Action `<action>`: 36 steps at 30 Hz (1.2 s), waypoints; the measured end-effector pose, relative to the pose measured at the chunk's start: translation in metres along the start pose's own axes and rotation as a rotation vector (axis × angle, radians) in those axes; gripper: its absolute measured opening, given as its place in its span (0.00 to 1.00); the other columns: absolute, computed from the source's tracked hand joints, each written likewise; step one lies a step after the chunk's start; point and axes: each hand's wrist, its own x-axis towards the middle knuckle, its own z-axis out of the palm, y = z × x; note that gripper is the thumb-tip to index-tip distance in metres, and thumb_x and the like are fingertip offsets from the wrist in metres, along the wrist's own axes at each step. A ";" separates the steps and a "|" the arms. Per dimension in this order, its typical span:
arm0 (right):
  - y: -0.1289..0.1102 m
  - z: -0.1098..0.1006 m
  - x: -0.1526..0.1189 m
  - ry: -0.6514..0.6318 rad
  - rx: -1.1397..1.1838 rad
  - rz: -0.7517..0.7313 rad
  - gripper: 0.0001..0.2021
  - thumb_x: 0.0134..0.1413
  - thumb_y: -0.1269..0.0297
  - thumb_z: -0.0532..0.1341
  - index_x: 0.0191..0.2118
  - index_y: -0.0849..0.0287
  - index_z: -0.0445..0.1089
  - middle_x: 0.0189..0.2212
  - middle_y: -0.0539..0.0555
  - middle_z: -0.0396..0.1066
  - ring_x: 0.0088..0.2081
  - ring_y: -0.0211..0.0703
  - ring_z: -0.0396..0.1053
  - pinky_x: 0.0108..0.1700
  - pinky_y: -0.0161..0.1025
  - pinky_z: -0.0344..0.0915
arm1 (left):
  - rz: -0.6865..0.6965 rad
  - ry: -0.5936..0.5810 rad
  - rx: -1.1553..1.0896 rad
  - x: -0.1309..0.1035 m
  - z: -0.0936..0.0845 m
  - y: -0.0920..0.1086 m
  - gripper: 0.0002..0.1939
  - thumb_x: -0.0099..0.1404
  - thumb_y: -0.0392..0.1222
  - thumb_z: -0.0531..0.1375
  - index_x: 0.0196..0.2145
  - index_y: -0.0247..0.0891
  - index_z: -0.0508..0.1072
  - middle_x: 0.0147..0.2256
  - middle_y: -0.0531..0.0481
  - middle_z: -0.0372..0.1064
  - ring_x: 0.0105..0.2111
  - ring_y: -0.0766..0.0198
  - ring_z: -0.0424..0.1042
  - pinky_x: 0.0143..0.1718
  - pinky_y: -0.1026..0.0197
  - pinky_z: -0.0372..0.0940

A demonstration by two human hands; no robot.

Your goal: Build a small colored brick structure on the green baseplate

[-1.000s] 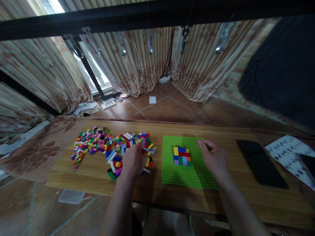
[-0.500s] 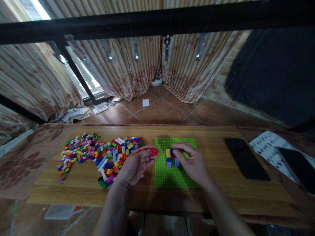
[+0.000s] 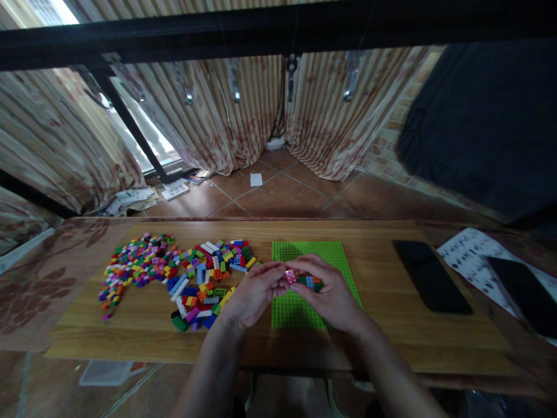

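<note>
A small red brick, pinkish in the light, sits between the fingertips of both hands above the green baseplate. My left hand pinches it from the left, fingers curled. Closing on its other side are the thumb and fingers of my right hand. Behind my right fingers shows a block of joined multicoloured bricks, partly covered; whether it rests on the baseplate or touches the hand is hidden.
Larger loose bricks are heaped left of the baseplate, with a pile of smaller bricks beyond. A black phone lies on the wooden table. Farther right are a printed sheet and another dark device.
My left hand has moved right with the red brick. My right hand has shifted left, and the hands now meet at the brick, covering more of the multicoloured block.
</note>
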 end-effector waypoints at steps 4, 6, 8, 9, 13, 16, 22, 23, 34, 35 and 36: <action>0.001 -0.002 -0.002 -0.019 -0.050 0.010 0.13 0.56 0.65 0.61 0.47 0.48 0.73 0.43 0.53 0.70 0.46 0.44 0.69 0.47 0.44 0.67 | 0.006 -0.011 0.035 0.002 0.005 -0.003 0.12 0.52 0.44 0.68 0.30 0.33 0.74 0.26 0.53 0.70 0.26 0.71 0.67 0.33 0.67 0.62; 0.004 -0.008 -0.002 0.000 -0.079 0.027 0.12 0.57 0.63 0.61 0.47 0.49 0.73 0.42 0.53 0.70 0.44 0.44 0.69 0.47 0.44 0.67 | 0.018 -0.003 0.078 0.003 0.007 -0.004 0.13 0.53 0.46 0.67 0.30 0.33 0.74 0.27 0.52 0.70 0.27 0.70 0.68 0.33 0.66 0.62; 0.010 -0.017 -0.003 0.052 -0.118 0.054 0.11 0.57 0.61 0.61 0.46 0.49 0.73 0.41 0.53 0.70 0.44 0.44 0.69 0.46 0.44 0.67 | 0.048 0.028 0.145 0.005 0.007 -0.005 0.13 0.54 0.46 0.65 0.32 0.33 0.75 0.30 0.50 0.72 0.28 0.69 0.69 0.33 0.65 0.63; 0.014 -0.023 -0.004 0.083 -0.143 0.073 0.11 0.57 0.60 0.61 0.46 0.50 0.73 0.40 0.53 0.71 0.43 0.44 0.69 0.46 0.44 0.67 | 0.074 0.061 0.194 0.007 0.006 -0.006 0.13 0.56 0.46 0.64 0.32 0.33 0.75 0.31 0.49 0.72 0.28 0.69 0.69 0.33 0.65 0.63; 0.033 -0.046 -0.007 0.185 -0.237 0.205 0.12 0.56 0.56 0.60 0.44 0.52 0.73 0.41 0.54 0.71 0.37 0.43 0.69 0.42 0.44 0.68 | 0.217 0.236 0.496 0.017 -0.004 -0.011 0.11 0.60 0.44 0.58 0.34 0.35 0.75 0.31 0.50 0.73 0.29 0.66 0.70 0.32 0.65 0.64; 0.046 -0.052 -0.010 0.147 -0.267 0.276 0.13 0.56 0.56 0.60 0.44 0.53 0.74 0.40 0.54 0.71 0.37 0.44 0.69 0.44 0.45 0.67 | 0.329 0.273 0.732 0.023 -0.009 -0.014 0.10 0.61 0.41 0.56 0.35 0.36 0.75 0.31 0.50 0.73 0.32 0.64 0.71 0.35 0.63 0.65; 0.054 -0.042 -0.009 0.033 -0.272 0.298 0.13 0.55 0.58 0.61 0.45 0.53 0.74 0.41 0.54 0.70 0.44 0.46 0.69 0.49 0.47 0.65 | 0.371 0.251 1.013 0.022 -0.003 -0.019 0.14 0.64 0.38 0.53 0.44 0.35 0.75 0.37 0.45 0.75 0.37 0.60 0.72 0.39 0.60 0.65; 0.054 -0.041 -0.009 0.024 -0.275 0.298 0.13 0.55 0.58 0.61 0.45 0.53 0.74 0.41 0.54 0.70 0.44 0.46 0.69 0.49 0.48 0.64 | 0.368 0.250 1.043 0.021 -0.002 -0.020 0.15 0.64 0.38 0.53 0.45 0.35 0.74 0.37 0.44 0.75 0.37 0.60 0.72 0.39 0.60 0.65; 0.053 -0.039 -0.007 -0.017 -0.328 0.332 0.13 0.55 0.57 0.62 0.44 0.53 0.75 0.41 0.54 0.70 0.43 0.47 0.69 0.48 0.48 0.64 | 0.359 0.240 1.209 0.016 0.005 -0.016 0.15 0.64 0.35 0.52 0.46 0.33 0.74 0.42 0.41 0.74 0.39 0.59 0.72 0.43 0.58 0.65; 0.053 -0.039 -0.007 -0.016 -0.327 0.335 0.13 0.55 0.57 0.62 0.44 0.53 0.75 0.41 0.54 0.70 0.43 0.47 0.69 0.48 0.47 0.64 | 0.367 0.238 1.212 0.016 0.005 -0.016 0.15 0.64 0.35 0.52 0.46 0.33 0.74 0.42 0.41 0.74 0.39 0.59 0.72 0.43 0.58 0.66; 0.053 -0.038 -0.006 -0.014 -0.326 0.336 0.13 0.55 0.57 0.62 0.44 0.53 0.75 0.40 0.54 0.70 0.42 0.46 0.69 0.47 0.47 0.64 | 0.378 0.237 1.212 0.016 0.005 -0.016 0.15 0.64 0.34 0.52 0.46 0.33 0.74 0.41 0.41 0.74 0.39 0.59 0.72 0.42 0.58 0.66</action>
